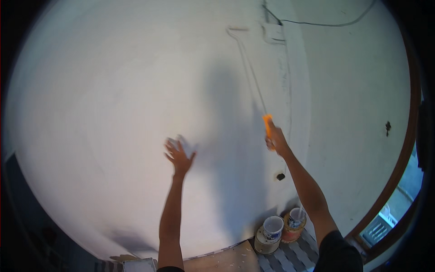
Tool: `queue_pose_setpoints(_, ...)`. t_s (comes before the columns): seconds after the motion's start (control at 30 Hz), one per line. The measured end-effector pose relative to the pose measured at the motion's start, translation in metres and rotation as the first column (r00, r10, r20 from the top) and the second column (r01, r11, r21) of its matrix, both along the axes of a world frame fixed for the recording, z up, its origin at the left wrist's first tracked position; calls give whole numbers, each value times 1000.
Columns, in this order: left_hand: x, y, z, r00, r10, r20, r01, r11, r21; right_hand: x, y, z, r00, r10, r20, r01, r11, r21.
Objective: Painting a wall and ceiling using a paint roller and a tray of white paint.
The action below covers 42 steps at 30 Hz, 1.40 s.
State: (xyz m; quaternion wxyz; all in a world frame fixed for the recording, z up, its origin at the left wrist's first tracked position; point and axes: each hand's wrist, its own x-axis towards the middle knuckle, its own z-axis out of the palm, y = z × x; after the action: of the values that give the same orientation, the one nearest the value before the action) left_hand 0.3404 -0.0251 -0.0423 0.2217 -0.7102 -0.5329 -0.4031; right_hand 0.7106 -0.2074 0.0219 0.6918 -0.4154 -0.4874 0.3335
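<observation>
My right hand (279, 138) grips the orange handle (267, 120) of a small paint roller. Its long wire frame (258, 86) slants up and left, and the slim roller head (239, 29) is high on a pale wall (119, 102). Whether the head touches the wall is hard to tell. Lower and to the left, my left hand (179, 158) is held up to the wall, empty, with its fingers spread; I cannot tell if it rests there. A shadow falls on the wall between my arms.
Two white tubs (273, 226) (296, 217) stand on larger containers by the wall's foot. A board (221, 260) and a white box (139, 265) lie below. Dark cable (316, 23) hangs upper right. The wall has a hole (280, 176); a brown frame (390, 183) borders it at right.
</observation>
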Motion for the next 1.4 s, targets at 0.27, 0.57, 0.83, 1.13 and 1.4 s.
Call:
queue_pose_setpoints(0.27,-71,-154,-213,687,-588,426,726,582,-366,-100,-138,-220,996,77,38,-63,961,-271)
queue_pose_setpoints(0.57,-148,-411,-267,169,-291,942,960,-166,-224,-197,-317,-440,774,626,100,-438,642,-629)
queue_pose_setpoints(0.83,-181,-608,-305,104,-2,995,934,344,-97,-256,-442,-623,401,911,94,-717,376,-586)
queue_pose_setpoints(1.13,-165,-782,-324,88,253,963,916,359,-178,-245,-626,-544,400,915,-50,-732,286,-618)
queue_pose_setpoints(1.4,-180,-842,-333,232,29,972,890,397,-225,-248,-754,-517,576,810,-107,-626,353,-696)
